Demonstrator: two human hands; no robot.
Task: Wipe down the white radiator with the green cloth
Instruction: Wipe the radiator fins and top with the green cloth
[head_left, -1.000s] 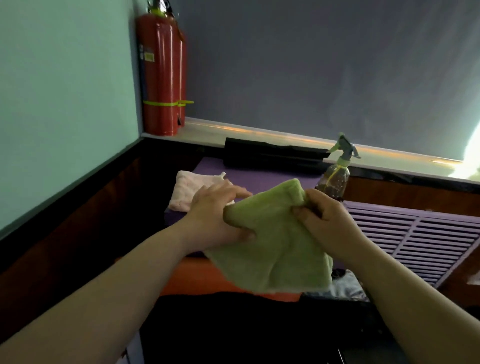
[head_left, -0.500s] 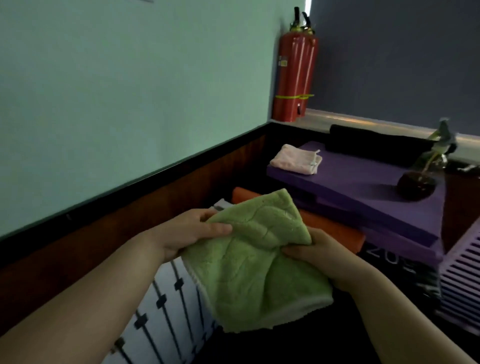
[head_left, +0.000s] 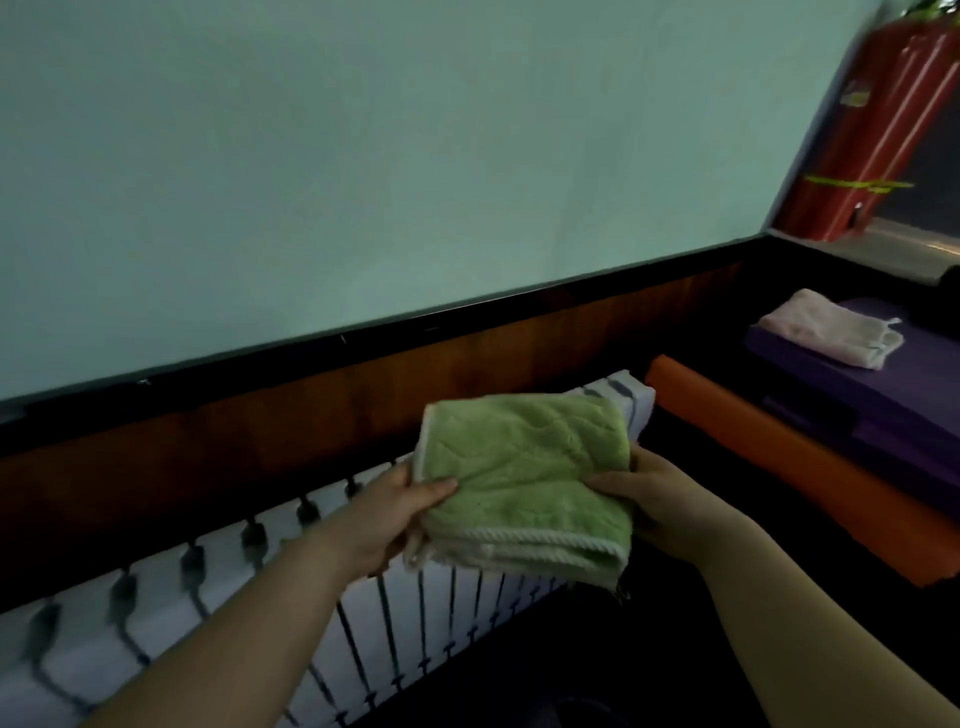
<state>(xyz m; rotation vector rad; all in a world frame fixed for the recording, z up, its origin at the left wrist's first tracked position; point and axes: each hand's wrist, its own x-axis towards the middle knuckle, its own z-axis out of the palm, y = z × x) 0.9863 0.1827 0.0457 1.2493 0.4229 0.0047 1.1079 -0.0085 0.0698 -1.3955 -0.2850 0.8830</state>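
Green cloth (head_left: 524, 483): folded into a thick pad, held flat between both hands, white corded hem on the near side. It sits over the right part of the white radiator (head_left: 234, 613). Cannot tell whether its underside touches the radiator top.

Left hand (head_left: 387, 519): grips the cloth's left edge, thumb laid on top, fingers curled underneath and mostly hidden.

Right hand (head_left: 660, 504): grips the cloth's right edge, thumb on top, fingers tucked under the fold.

Radiator: ribbed, white, dark gaps between sections. It runs along the base of the wall from lower left to just past the cloth, and its right end shows behind the cloth's far corner. Both forearms cross in front of it.

Behind: dark wood panelling (head_left: 260, 441) below a pale green wall (head_left: 363, 156).

Right side: orange pad (head_left: 779, 457) just beside the radiator's end, with a purple mat (head_left: 924, 374) stacked above it. A folded pink cloth (head_left: 831, 332) lies on the mat. Red fire extinguishers (head_left: 872, 119) stand in the top right corner, blurred.
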